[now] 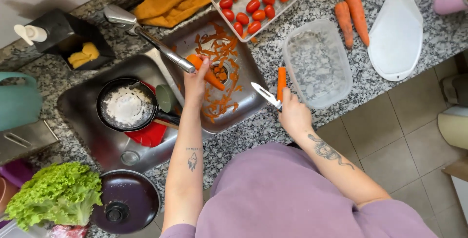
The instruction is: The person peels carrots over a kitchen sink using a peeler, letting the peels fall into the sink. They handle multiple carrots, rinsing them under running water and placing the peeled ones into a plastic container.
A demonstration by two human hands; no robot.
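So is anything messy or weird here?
Yes: orange carrot peelings are scattered all over the small sink basin, some around the drain. A dirty frying pan sits in the bigger basin.

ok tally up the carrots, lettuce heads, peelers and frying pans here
carrots: 4 (one in the left hand, one in the right hand at, two on the counter)
lettuce heads: 1
peelers: 1
frying pans: 1
total: 7

peelings in sink | tomato tray behind — tub right
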